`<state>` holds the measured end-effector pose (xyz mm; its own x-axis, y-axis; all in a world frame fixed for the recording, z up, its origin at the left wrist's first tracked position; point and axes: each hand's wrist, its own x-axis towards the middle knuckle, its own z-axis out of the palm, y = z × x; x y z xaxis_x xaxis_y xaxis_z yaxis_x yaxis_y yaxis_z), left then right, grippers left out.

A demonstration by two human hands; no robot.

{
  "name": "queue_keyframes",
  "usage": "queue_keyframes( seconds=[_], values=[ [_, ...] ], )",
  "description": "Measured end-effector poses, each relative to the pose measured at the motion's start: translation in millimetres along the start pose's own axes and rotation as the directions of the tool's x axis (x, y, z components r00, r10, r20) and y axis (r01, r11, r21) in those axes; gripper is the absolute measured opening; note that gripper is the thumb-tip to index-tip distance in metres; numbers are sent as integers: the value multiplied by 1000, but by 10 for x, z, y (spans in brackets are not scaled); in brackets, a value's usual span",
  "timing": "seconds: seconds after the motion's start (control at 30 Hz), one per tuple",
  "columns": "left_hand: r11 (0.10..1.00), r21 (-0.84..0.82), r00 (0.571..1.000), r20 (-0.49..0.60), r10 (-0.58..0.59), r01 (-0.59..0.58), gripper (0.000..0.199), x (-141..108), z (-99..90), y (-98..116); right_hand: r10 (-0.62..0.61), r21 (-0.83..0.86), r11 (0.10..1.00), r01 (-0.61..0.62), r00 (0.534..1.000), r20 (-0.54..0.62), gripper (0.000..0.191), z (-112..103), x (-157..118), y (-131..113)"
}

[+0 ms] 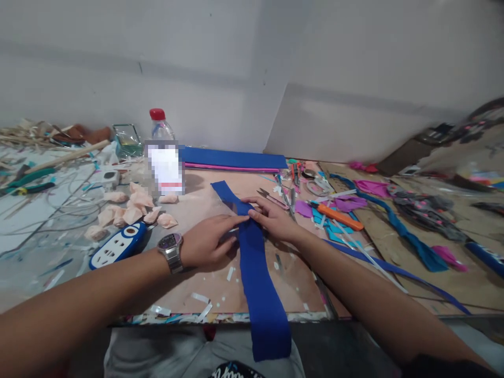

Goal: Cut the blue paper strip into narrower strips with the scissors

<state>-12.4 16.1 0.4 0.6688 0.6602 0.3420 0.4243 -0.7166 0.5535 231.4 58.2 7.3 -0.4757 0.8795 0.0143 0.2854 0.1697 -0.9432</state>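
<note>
Two bare hands meet over a blue strip (pixel 254 262) at a crowded table (pixel 177 286), their meeting point the centre of the dial here. The right hand (pixel 272 219) pinches the cloth between thumb and forefinger, the thumb lying on top. The left hand (pixel 208 239), a metal watch (pixel 171 251) on its wrist, brings its fingertips to the same spot from 9 o'clock; whether they close on the cloth cannot be told. The strip's short end points toward 10 to 11 o'clock, while its long end runs to 6 o'clock and hangs past the table edge above the person's lap. At 12 o'clock, near the wall (pixel 220 68), lies a stack of blue and pink cloth (pixel 236 157). A red-capped bottle (pixel 158 114) stands between 10 and 11, behind a blurred, bright screen (pixel 165 165). Pale pink lumps (pixel 134 210) cluster at 9, just beside a blue-and-white power strip (pixel 115 248); green-handled pliers (pixel 33 178) lie farther out. Scissors (pixel 272 198) rest near the right hand at 2 o'clock, an orange cutter (pixel 340 216) at 3, and a narrow blue band (pixel 405 271) trails toward 4.
</note>
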Motion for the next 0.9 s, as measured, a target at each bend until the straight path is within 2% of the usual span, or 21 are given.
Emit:
queue_keyframes(
  seconds=[0.1, 0.2, 0.3, 0.4, 0.47, 0.63, 0.7, 0.73, 0.83, 0.9],
  values=[
    [996, -58, 998, 1, -60, 60, 58, -10, 9, 3, 98, 327, 940, -95, 995, 7, 54, 65, -40, -2],
    [967, -183, 983, -20, -185, 178, 60, -7, 9, 2, 125, 480, 870, -114, 992, 10, 59, 118, -65, -13],
    [932, -266, 964, -37, -264, 245, 66, 9, 0, -6, 144, 520, 838, -165, 986, 81, 63, 141, -104, -36],
    [934, -255, 961, -51, -273, 252, 72, 24, 0, -28, 159, 516, 820, -249, 964, 211, 60, 150, -159, -72],
    [928, -269, 956, -69, -287, 259, 76, 27, 10, -45, 158, 506, 821, -264, 957, 244, 57, 152, -188, -99],
    [821, -502, 922, -108, -372, 272, 79, 29, 25, -39, 126, 454, 849, -270, 938, 322, 47, 99, -222, -174],
    [766, -578, 891, -138, -432, 282, 80, 36, 14, -31, 98, 385, 882, -273, 903, 418, 41, 53, -239, -193],
    [750, -600, 875, -165, -456, 277, 81, 42, 7, -32, 92, 341, 896, -284, 871, 482, 40, 28, -251, -197],
    [772, -586, 829, -285, -481, 247, 76, 63, -19, -57, 84, 246, 914, -323, 742, 665, 49, -38, -297, -195],
    [796, -550, 796, -349, -495, 253, 70, 75, -33, -80, 51, 244, 913, -328, 684, 728, 53, -63, -327, -198]
  ],
)
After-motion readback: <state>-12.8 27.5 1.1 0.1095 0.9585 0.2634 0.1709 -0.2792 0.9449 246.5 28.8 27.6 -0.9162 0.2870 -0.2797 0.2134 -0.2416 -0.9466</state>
